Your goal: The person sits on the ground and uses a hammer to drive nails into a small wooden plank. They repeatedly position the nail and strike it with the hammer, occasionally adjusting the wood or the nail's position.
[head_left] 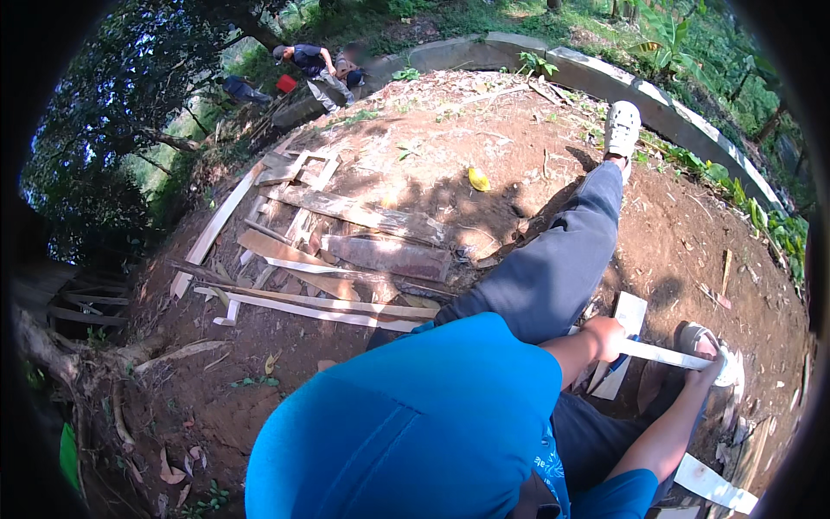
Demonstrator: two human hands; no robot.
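Looking down through the head view, we find the thin, pale, flat wooden strip (661, 353) stretched between two bare hands over the folded right leg. The left hand (603, 338) is closed in a fist round the strip's nearer part. The right hand (705, 372) is closed on its other end, beside the white clog-style shoe (731, 368) on the right foot. We judge that gripping it at two separated places keeps so slender a piece straight and stops it from twisting. The other leg, in dark grey trousers (553, 268), reaches far out across the soil, probably to steady the seated body.

Beneath the strip and beside the left fist lies a pale rectangular wooden board (634, 313), perhaps put there as a firm surface within reach. A dark blue-handled tool (617, 364) rests over it; we cannot tell whether any finger touches it.

Across the brown earth, well apart from the hands, we see a loose pile of weathered planks and pale offcuts (363, 212), probably set aside to leave elbow room. Beyond it, a person in a dark shirt (309, 62) stands near the grey concrete kerb (596, 69).
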